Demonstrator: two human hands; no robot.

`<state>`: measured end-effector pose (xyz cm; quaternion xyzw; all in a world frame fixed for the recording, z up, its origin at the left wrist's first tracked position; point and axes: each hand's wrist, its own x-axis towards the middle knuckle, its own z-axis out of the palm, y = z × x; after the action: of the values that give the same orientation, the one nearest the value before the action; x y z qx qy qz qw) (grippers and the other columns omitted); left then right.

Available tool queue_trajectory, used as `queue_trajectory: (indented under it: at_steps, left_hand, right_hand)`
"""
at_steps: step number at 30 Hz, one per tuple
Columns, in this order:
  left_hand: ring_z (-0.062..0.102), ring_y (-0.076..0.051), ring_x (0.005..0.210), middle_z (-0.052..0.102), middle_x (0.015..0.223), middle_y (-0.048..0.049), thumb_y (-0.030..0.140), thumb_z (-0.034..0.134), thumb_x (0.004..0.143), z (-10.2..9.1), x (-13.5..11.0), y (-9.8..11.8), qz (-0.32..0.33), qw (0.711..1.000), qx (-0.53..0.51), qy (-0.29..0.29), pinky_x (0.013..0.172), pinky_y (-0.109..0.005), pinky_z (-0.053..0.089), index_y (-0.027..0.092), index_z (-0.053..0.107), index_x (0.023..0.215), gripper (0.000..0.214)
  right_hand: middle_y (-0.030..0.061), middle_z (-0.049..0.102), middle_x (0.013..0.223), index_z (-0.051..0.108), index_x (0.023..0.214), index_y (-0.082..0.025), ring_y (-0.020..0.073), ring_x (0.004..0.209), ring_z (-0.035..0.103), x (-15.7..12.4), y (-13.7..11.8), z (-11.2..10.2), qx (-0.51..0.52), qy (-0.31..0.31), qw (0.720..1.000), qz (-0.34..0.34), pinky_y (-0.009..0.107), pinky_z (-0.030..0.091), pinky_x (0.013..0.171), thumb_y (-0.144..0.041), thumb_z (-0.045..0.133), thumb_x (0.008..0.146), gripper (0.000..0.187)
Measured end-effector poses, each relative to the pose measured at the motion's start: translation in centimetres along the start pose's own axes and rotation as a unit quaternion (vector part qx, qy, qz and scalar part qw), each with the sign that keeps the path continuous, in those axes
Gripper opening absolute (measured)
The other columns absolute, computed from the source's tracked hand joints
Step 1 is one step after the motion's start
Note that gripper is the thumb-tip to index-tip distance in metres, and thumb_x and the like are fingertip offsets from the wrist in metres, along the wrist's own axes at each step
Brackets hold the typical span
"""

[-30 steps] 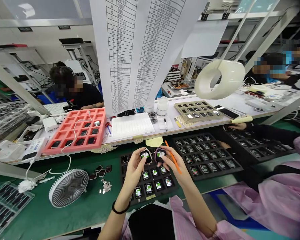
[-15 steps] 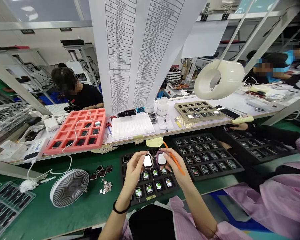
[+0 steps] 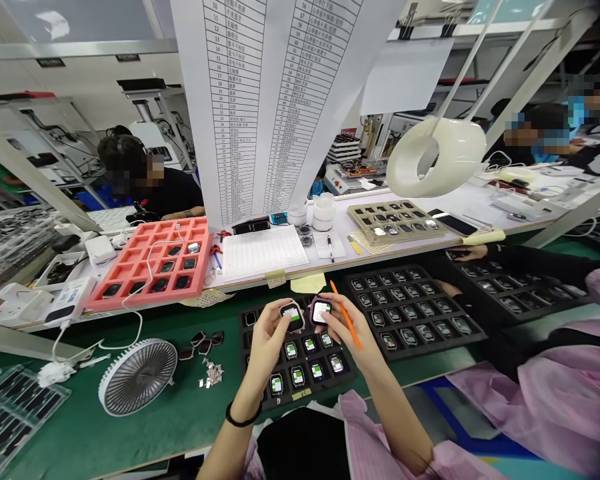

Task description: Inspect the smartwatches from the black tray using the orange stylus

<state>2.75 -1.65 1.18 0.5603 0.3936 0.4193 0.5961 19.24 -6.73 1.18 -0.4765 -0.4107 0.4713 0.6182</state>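
Note:
My left hand [image 3: 271,333] grips a smartwatch body [image 3: 292,317] with a light frame, its thumb at the edge of the lit screen. Beside it, my right hand [image 3: 349,330] holds a second smartwatch [image 3: 321,311] with a dark purple frame and a lit white screen. An orange stick-like tool [image 3: 347,317], pen-like in shape, is also tucked in the right hand's fingers. Both watches are held over a black foam tray [image 3: 307,397], where several watches with green and white screens lie in slots.
Another black tray [image 3: 400,357] of watches lies to the right, near a co-worker's hand [image 3: 473,253]. On the left are a small fan [image 3: 137,377], loose watch parts [image 3: 205,345] and small metal pieces [image 3: 213,375]. A pink tray [image 3: 147,257] sits on the shelf; a paper list [image 3: 260,113] hangs ahead.
The left watch's screen has gone from plain white to dark with green and white. The right hand's fingers have shifted on its watch, and the orange tool has moved slightly left.

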Motion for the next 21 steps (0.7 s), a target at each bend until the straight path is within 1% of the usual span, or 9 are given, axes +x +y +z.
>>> queue_trajectory:
  at_steps: [3, 6, 9, 11, 13, 15, 17, 19, 21]
  left_hand:
    - [0.051, -0.010, 0.059, 0.064, 0.080, -0.0032, 0.046, 0.057, 0.086, -0.07, -0.01, 0.05, -0.002, 1.000, 0.009, 0.016, 0.046, -0.019, 0.037, 0.020, 0.063, 0.101, 0.031]
    - [0.035, -0.006, 0.047, 0.059, 0.070, 0.0003, 0.047, 0.056, 0.087, -0.12, -0.04, 0.05, 0.000, 1.000, 0.019, 0.015, 0.042, -0.019, 0.031, 0.019, 0.064, 0.098, 0.031]
    - [0.044, -0.007, 0.053, 0.064, 0.086, -0.0031, 0.047, 0.057, 0.086, -0.08, -0.10, 0.04, 0.007, 1.000, 0.010, 0.002, 0.045, -0.019, 0.037, 0.021, 0.062, 0.104, 0.032]
    - [0.055, -0.011, 0.068, 0.065, 0.100, -0.0057, 0.045, 0.060, 0.084, -0.05, -0.11, -0.04, 0.011, 1.000, -0.004, -0.006, 0.054, -0.020, 0.046, 0.022, 0.060, 0.107, 0.033]
    - [0.059, -0.014, 0.081, 0.064, 0.107, -0.0069, 0.043, 0.063, 0.083, -0.05, -0.08, -0.17, 0.013, 1.000, -0.013, -0.013, 0.063, -0.022, 0.050, 0.022, 0.059, 0.108, 0.033]
    - [0.059, -0.014, 0.078, 0.065, 0.103, -0.0064, 0.043, 0.063, 0.083, -0.09, 0.00, -0.27, 0.009, 1.000, -0.008, -0.010, 0.061, -0.021, 0.049, 0.022, 0.059, 0.107, 0.033]
    - [0.052, -0.010, 0.060, 0.065, 0.088, -0.0043, 0.047, 0.059, 0.085, -0.13, 0.10, -0.31, 0.000, 1.000, 0.009, -0.001, 0.048, -0.019, 0.041, 0.020, 0.062, 0.103, 0.033]
    - [0.045, -0.008, 0.051, 0.061, 0.075, -0.0022, 0.050, 0.055, 0.086, -0.15, 0.18, -0.29, -0.006, 1.000, 0.021, 0.006, 0.042, -0.019, 0.032, 0.018, 0.064, 0.098, 0.035]
    - [0.042, -0.008, 0.050, 0.060, 0.072, -0.0017, 0.051, 0.055, 0.086, -0.14, 0.23, -0.27, -0.005, 1.000, 0.022, 0.005, 0.042, -0.020, 0.029, 0.018, 0.064, 0.095, 0.036]
  right_hand:
    - [0.0018, 0.062, 0.086, 0.062, 0.102, -0.023, 0.0079, 0.049, 0.050, 0.06, -0.18, 0.21, -0.001, 0.016, 1.000, 0.004, 0.022, 0.037, 0.041, -0.041, 0.065, 0.083, 0.026]
    - [0.0023, 0.063, 0.084, 0.063, 0.099, -0.022, 0.0098, 0.053, 0.053, 0.15, -0.26, 0.38, 0.012, 0.019, 1.000, 0.009, 0.022, 0.039, 0.041, -0.043, 0.067, 0.081, 0.027]
    - [0.0026, 0.063, 0.085, 0.064, 0.099, -0.022, 0.0113, 0.057, 0.055, 0.19, -0.26, 0.42, 0.020, 0.019, 1.000, 0.013, 0.021, 0.040, 0.041, -0.042, 0.067, 0.081, 0.027]
    - [0.0022, 0.063, 0.083, 0.064, 0.098, -0.022, 0.0106, 0.057, 0.054, 0.19, -0.21, 0.37, 0.020, 0.022, 0.999, 0.012, 0.020, 0.039, 0.041, -0.042, 0.067, 0.081, 0.026]
    - [0.0015, 0.063, 0.081, 0.065, 0.098, -0.022, 0.0097, 0.054, 0.053, 0.20, -0.12, 0.28, 0.018, 0.025, 0.999, 0.013, 0.020, 0.036, 0.040, -0.042, 0.067, 0.082, 0.026]
    - [0.0007, 0.062, 0.079, 0.064, 0.098, -0.022, 0.0091, 0.051, 0.053, 0.22, -0.03, 0.21, 0.014, 0.028, 0.999, 0.017, 0.020, 0.033, 0.038, -0.043, 0.065, 0.082, 0.026]
    - [0.0003, 0.061, 0.077, 0.064, 0.097, -0.022, 0.0091, 0.049, 0.053, 0.26, 0.03, 0.19, 0.012, 0.031, 0.999, 0.020, 0.020, 0.033, 0.038, -0.045, 0.065, 0.082, 0.027]
    - [0.0000, 0.060, 0.075, 0.065, 0.095, -0.021, 0.0094, 0.051, 0.052, 0.28, 0.02, 0.25, 0.016, 0.037, 0.999, 0.023, 0.020, 0.036, 0.039, -0.045, 0.067, 0.080, 0.028]
    - [-0.0008, 0.057, 0.074, 0.065, 0.093, -0.021, 0.0095, 0.054, 0.050, 0.28, -0.04, 0.34, 0.019, 0.044, 0.999, 0.024, 0.020, 0.040, 0.041, -0.043, 0.071, 0.078, 0.027]
